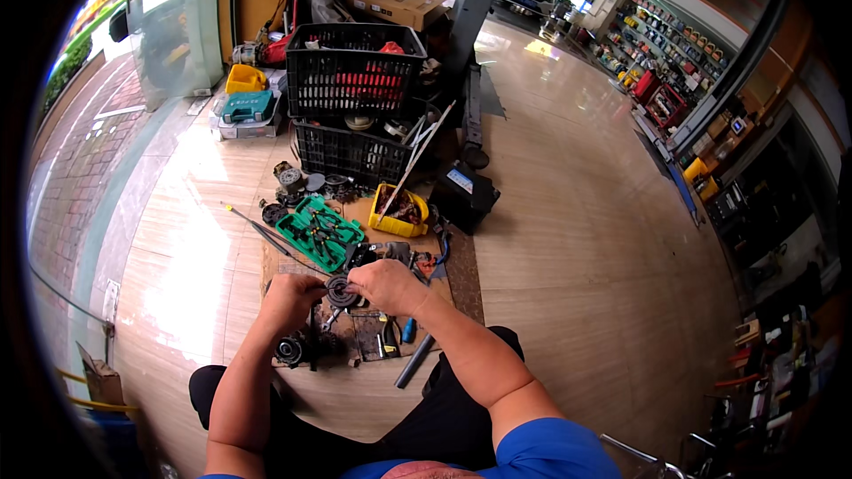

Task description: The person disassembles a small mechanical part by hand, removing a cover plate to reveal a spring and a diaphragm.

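Note:
My left hand (291, 300) and my right hand (388, 286) meet over a cardboard work mat, fingers closed in a pinch. Between the fingertips runs something thin and dark, too small to name. Directly below it lies a round, grooved metal part (341, 300) like a pulley. Whether my fingers touch that part, I cannot tell. Beside my left wrist sits a dark round machine part (290, 350). Pliers (388, 337) and a blue-handled tool (408, 331) lie on the mat near my right forearm. A grey tube (414, 362) is by my right knee.
Beyond my hands are an open green tool case (321, 234), a yellow bin (398, 223) of greasy parts and a black car battery (463, 195). Stacked black crates (355, 66) rise behind them. A glass door (173, 27) stands left; stocked shelves (670, 40) line the right.

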Demonstrator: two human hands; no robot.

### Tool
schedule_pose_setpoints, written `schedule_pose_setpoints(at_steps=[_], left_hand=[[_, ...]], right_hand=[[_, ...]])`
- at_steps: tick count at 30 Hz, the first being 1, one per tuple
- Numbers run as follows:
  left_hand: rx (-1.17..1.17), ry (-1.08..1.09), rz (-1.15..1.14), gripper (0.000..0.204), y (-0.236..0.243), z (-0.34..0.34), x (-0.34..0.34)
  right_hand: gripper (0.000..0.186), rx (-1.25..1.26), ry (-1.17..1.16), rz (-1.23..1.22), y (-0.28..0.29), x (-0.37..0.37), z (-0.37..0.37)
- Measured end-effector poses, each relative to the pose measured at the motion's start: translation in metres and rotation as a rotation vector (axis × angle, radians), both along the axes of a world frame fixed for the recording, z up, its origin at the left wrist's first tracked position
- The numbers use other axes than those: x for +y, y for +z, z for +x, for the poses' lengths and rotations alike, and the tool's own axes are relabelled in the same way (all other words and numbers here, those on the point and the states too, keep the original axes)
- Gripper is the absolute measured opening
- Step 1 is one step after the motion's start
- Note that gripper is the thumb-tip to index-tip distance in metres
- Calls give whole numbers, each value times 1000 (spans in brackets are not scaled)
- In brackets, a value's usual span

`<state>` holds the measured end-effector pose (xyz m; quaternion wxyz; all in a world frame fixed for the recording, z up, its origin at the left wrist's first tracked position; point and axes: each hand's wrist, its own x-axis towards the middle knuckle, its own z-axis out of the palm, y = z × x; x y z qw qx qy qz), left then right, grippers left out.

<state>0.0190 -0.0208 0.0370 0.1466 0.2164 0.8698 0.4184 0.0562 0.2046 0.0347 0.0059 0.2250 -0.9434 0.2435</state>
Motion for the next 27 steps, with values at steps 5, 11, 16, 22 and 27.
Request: schedule_pose_setpoints(at_steps=[5,11,16,22,27], left_hand=[[21,-37,-45,15,1,-1,-2],[152,-35,22,16,-1,2,-1],[152,-133,47,15,-11,-2,-7],[313,-229,25,12,-21,6,-1],[295,-183,-29,11,-13,10,2]], right_hand=[[27,0,16,1,3,0,0],[25,33,32,-25,2,3,-1],[20,-9,55,-25,3,0,2],[21,-38,85,17,-2,-6,2],[23,100,37,-146,-12,-6,2]])
